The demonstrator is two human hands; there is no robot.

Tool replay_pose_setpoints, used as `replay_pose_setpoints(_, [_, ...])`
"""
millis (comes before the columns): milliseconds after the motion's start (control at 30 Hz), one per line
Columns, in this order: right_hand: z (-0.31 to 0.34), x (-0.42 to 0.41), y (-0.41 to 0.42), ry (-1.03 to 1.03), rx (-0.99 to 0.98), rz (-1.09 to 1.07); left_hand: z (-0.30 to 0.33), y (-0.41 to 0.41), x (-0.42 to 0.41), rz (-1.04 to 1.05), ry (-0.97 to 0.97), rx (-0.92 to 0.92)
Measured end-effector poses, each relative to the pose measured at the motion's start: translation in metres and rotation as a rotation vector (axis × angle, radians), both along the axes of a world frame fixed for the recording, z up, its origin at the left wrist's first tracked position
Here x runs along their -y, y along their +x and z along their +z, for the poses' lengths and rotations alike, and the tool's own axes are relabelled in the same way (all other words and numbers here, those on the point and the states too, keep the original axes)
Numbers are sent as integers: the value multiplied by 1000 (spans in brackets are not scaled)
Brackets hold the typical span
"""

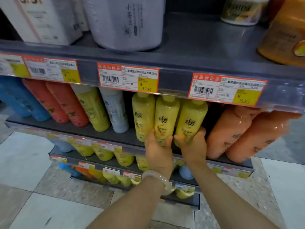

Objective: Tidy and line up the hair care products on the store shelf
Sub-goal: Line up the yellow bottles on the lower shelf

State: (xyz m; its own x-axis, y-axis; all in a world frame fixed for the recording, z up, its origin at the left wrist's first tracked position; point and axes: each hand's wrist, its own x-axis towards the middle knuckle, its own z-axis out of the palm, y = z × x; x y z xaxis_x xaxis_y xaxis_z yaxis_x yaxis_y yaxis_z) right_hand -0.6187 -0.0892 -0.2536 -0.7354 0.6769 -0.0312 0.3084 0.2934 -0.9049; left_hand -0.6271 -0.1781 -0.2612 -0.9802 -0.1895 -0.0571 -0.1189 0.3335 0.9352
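Three yellow bottles stand side by side on the middle shelf (pixel 102 133). My left hand (pixel 158 149) grips the base of the middle yellow bottle (pixel 165 116). My right hand (pixel 193 146) grips the base of the right yellow bottle (pixel 191 118). The left yellow bottle (pixel 142 111) stands untouched against them. Two orange bottles (pixel 234 129) stand just right of my right hand. Further left are a white bottle (pixel 115 111), another yellow bottle (pixel 93 109), two red bottles (pixel 62 104) and blue bottles (pixel 18 100).
The upper shelf's edge (pixel 173 63) carries price tags just above the bottle caps. On top stand white boxes (pixel 44 20), a pale tub (pixel 125 22), a jar (pixel 242 10) and an orange container (pixel 283 35). Lower shelves hold more yellow bottles (pixel 102 154). Tiled floor lies below.
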Motion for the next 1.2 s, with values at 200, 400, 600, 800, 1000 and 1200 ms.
replay_pose_setpoints(200, [1,-4,4,10,32,31,-1,0,-1,52,-28,24])
replay_pose_setpoints(400, [5,-4,7,-30,52,45,-3,-4,6,-31,-5,19])
replay_pose_setpoints(600, [3,6,20,-91,116,-11,-5,-8,43,-27,-15,-60])
replay_pose_setpoints(800, [5,59,31,-101,53,128,0,-41,72,-146,11,-38])
replay_pose_setpoints(1000, [5,63,-11,37,56,103,-2,-62,71,-304,21,-4])
replay_pose_setpoints(1200, [7,70,-20,102,125,10,-8,-62,77,-264,3,-73])
